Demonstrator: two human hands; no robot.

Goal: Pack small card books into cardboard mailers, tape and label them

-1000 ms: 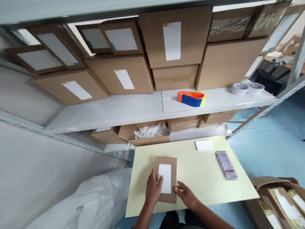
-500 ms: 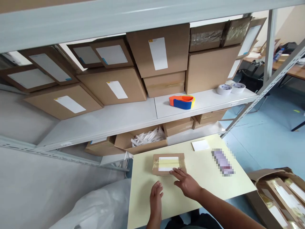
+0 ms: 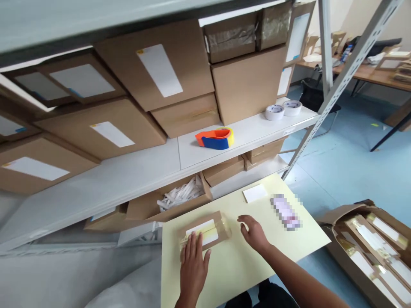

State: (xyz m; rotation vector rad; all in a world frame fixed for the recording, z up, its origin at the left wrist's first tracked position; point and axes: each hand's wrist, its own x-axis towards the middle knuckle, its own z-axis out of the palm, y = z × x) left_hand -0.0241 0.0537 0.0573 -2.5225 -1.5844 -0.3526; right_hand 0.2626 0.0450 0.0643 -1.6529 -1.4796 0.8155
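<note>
A small taped cardboard box (image 3: 223,222) with a white label (image 3: 209,234) on top lies on the pale yellow table (image 3: 244,269). My left hand (image 3: 193,265) rests flat on the box's near left part, fingers stretched out over the label's edge. To the right of the box, my right hand (image 3: 253,233) hovers just apart from it, fingers loosely curved and holding nothing. A white card (image 3: 255,193) lies near the table's far edge. Beside it is a pixelated purple item (image 3: 285,212), whose kind I cannot make out.
Behind the table stands a metal shelf (image 3: 141,171) with cardboard boxes (image 3: 252,92), an orange and blue tape dispenser (image 3: 215,139) and tape rolls (image 3: 275,112). An open box of white strips (image 3: 181,194) sits below. At right, a large carton (image 3: 340,226) holds several labelled boxes.
My left hand has come up onto the box, and my right hand has lifted off it to the right. The box now sits tilted in view. The camera has turned right.
</note>
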